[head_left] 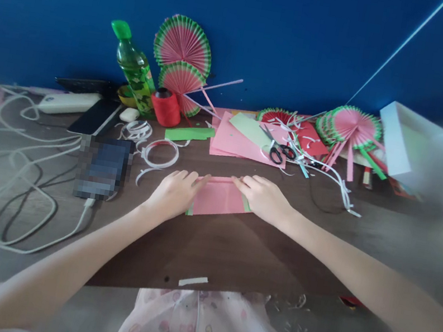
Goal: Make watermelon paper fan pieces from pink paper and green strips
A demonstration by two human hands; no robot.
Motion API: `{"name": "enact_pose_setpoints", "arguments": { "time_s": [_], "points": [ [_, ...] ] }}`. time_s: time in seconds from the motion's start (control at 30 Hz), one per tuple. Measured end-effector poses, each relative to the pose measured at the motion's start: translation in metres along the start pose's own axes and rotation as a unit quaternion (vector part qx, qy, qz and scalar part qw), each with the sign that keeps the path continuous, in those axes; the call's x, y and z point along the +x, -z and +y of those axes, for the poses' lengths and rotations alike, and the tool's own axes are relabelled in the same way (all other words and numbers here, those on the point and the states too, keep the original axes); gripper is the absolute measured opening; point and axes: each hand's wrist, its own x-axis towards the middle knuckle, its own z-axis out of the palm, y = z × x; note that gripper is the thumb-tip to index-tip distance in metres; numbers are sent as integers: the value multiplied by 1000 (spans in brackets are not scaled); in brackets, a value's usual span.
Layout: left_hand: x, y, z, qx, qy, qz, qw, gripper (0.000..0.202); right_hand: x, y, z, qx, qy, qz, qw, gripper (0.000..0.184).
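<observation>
My left grip (175,191) and right grip (267,198) pinch opposite ends of the pink paper (219,198), its long axis spanning between them, nearer me than the red spool (166,109) and rightward of it.

Beyond the left hand (174,192), the brown counter (232,255) is occupied by a green bottle (135,69), a red spool (166,108) and coiled white strips (137,129); to that hand's left, looped white cable (89,203) is spread. Pink sheets (226,139) are laid beyond the right hand (264,199). Nearer than both hands, a white scrap (193,281) is seen by the edge.
</observation>
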Motion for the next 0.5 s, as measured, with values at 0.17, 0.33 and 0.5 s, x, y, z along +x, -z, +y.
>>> {"name": "enact_pose_setpoints", "arguments": {
  "time_s": [0.17,0.33,0.5],
  "points": [
    [0,3,7,-4,23,-22,999,43,8,9,-14,-24,-21,-21,999,49],
    [2,6,8,-28,38,-17,999,39,12,7,-17,-20,-20,-15,999,43],
    [5,-7,9,-100,44,55,992,32,18,7,-10,13,-16,10,1000,33]
  ]
}}
